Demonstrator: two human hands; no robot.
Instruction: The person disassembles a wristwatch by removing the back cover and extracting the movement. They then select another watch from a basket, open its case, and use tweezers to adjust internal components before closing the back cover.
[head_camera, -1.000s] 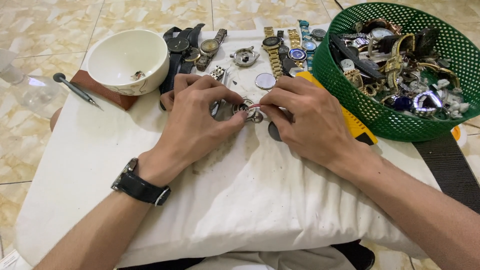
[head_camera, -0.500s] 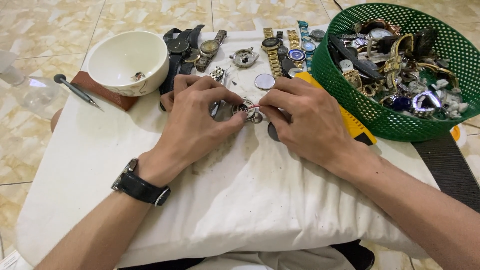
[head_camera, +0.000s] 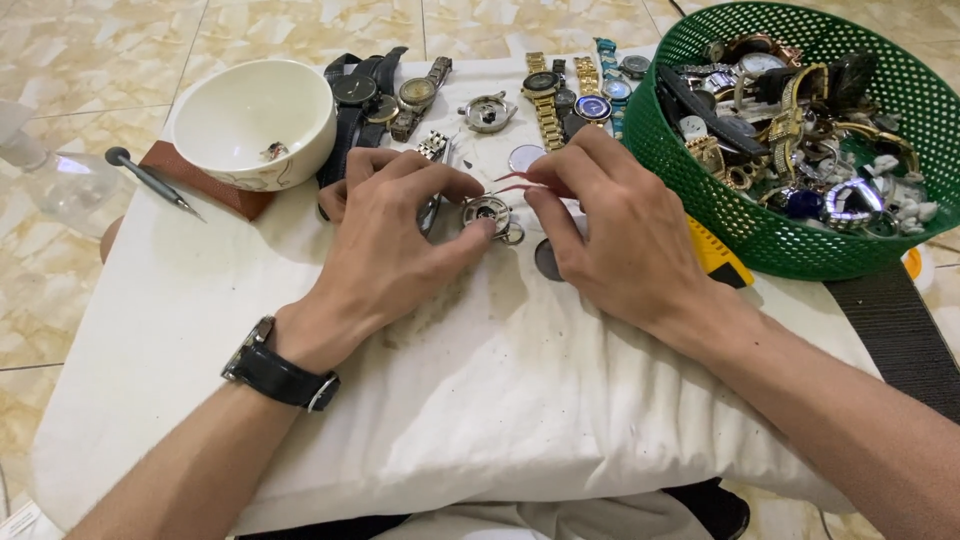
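My left hand (head_camera: 395, 235) rests on a white cushion (head_camera: 480, 400), its fingertips pinning a small round open watch case (head_camera: 487, 213) with a metal band. My right hand (head_camera: 610, 225) holds thin red-handled tweezers (head_camera: 520, 183), the tips pointing at the case. A loose round case back (head_camera: 546, 258) lies just under my right fingers. A black wristwatch sits on my left wrist (head_camera: 280, 375).
A white bowl (head_camera: 252, 120) with a small part inside stands at the back left, a screwdriver (head_camera: 155, 183) beside it. Several watches (head_camera: 560, 95) lie in a row at the back. A green basket (head_camera: 760, 225) of watches fills the right. A yellow tool (head_camera: 715, 255) lies near it.
Both hands stay over the watch case; the tweezers have shifted slightly at the case. Otherwise the scene is the same.
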